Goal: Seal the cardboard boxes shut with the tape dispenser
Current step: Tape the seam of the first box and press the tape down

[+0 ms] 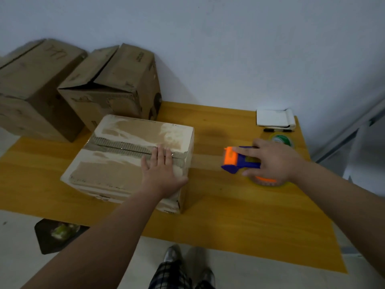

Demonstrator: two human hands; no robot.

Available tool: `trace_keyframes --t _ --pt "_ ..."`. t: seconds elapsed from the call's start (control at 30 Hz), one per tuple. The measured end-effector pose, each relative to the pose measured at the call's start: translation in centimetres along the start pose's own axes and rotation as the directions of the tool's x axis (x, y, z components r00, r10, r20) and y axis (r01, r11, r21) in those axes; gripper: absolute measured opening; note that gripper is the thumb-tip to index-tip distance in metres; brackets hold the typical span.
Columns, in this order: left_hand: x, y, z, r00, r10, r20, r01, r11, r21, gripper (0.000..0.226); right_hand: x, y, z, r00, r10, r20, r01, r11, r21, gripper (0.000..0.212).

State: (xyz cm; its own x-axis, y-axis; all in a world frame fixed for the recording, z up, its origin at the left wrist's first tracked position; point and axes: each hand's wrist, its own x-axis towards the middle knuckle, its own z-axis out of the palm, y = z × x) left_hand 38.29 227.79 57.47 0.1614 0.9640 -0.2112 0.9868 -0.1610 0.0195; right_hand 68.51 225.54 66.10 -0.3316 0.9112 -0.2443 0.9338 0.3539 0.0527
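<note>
View from the head camera, looking down. A closed, pale cardboard box with a scuffed, peeled top (108, 174) sat on the left half of a yellow wooden table (229, 215). Its centre seam (120, 148) ran the length of the lid, from the far left to the near right edge.

The left hand (160, 165) lay flat across the right-hand end of that seam, fingers straight and together, pressing the flaps down and gripping nothing.

The blue-and-orange plastic tape dispenser (235, 161) lay on the table to the right of the box, apart from it and roughly in line with the seam. Its orange end pointed toward the box and its roll of clear tape lay toward the near right.

The right hand (270, 161) was over the dispenser's body, index finger stretched along the top. It was the nearer hand to the tool. The hand was blurred, and whether its fingers had closed round the handle could not be told.

The coming move would probably carry the dispenser leftward to the seam's end, then along the seam's length.

Two more brown cardboard boxes (108, 80) stood at the far left, one with its flaps loose.
</note>
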Motion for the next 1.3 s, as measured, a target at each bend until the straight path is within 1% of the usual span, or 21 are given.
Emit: trace_keyframes --t 0.07,0.17,0.23,0.43,0.6,0.77,0.83,0.9,1.0,1.03,1.07,1.2,1.23,1.3 --pt "0.1 0.7 -0.1 1.000 0.007 0.005 -0.007 1.000 -0.012 0.092 -0.9 0.8 0.3 1.000 0.030 -0.004 -0.030 0.999 -0.016 0.079" --pt "0.2 2.1 0.0 0.996 0.067 -0.053 -0.068 0.997 -0.022 0.075 -0.7 0.3 0.9 0.999 0.037 -0.031 -0.039 0.997 -0.063 0.075" --pt "0.4 2.6 -0.1 0.990 0.113 -0.088 -0.116 0.993 -0.024 0.069 -0.5 -0.1 1.5 0.999 0.031 -0.035 -0.035 0.992 -0.119 0.073" --pt "1.0 2.5 -0.2 0.989 0.096 -0.112 -0.103 0.993 -0.056 0.066 -0.3 -0.7 3.0 0.999 -0.031 -0.040 0.024 0.985 -0.172 0.072" --pt "1.0 2.6 -0.1 0.985 0.076 -0.157 -0.092 0.991 -0.099 0.064 1.4 -2.4 3.7 1.000 -0.009 0.026 0.014 0.984 -0.175 0.069" --pt "0.9 2.5 0.1 0.979 0.063 -0.194 -0.087 0.989 -0.118 0.063 2.3 -3.6 3.6 0.998 0.000 0.057 0.011 0.980 -0.201 0.068" --pt "0.8 2.6 0.2 0.979 0.062 -0.194 -0.087 0.989 -0.119 0.063 2.2 -4.3 3.1 0.993 0.052 0.102 -0.033 0.983 -0.183 0.065" --pt "0.8 2.8 0.2 0.978 0.063 -0.199 -0.087 0.990 -0.114 0.064 2.7 -5.8 2.4 0.979 0.106 0.174 -0.074 0.981 -0.178 0.056" --pt "0.7 2.8 0.1 0.977 0.068 -0.202 -0.092 0.989 -0.114 0.064 4.8 -8.7 1.3 0.938 0.183 0.295 -0.142 0.978 -0.154 0.023" --pt "0.7 2.8 0.1 0.979 0.071 -0.193 -0.094 0.989 -0.115 0.064 5.5 -9.5 1.1 0.916 0.204 0.346 -0.163 0.976 -0.144 0.013" --pt "0.7 2.8 0.1 0.980 0.074 -0.184 -0.096 0.989 -0.116 0.063 6.3 -10.2 1.0 0.897 0.220 0.383 -0.179 0.974 -0.140 0.008" --pt "0.7 2.8 0.0 0.983 0.076 -0.167 -0.097 0.987 -0.125 0.063 8.3 -11.4 0.8 0.867 0.246 0.434 -0.208 0.969 -0.132 0.009" --pt "0.7 2.7 -0.1 0.983 0.077 -0.166 -0.099 0.987 -0.127 0.063 8.3 -11.2 1.0 0.848 0.251 0.468 -0.212 0.968 -0.135 0.010" --pt "0.5 2.3 -0.2 0.983 0.080 -0.163 -0.102 0.986 -0.130 0.062 7.5 -10.0 2.5 0.793 0.274 0.545 -0.180 0.959 -0.220 0.015"
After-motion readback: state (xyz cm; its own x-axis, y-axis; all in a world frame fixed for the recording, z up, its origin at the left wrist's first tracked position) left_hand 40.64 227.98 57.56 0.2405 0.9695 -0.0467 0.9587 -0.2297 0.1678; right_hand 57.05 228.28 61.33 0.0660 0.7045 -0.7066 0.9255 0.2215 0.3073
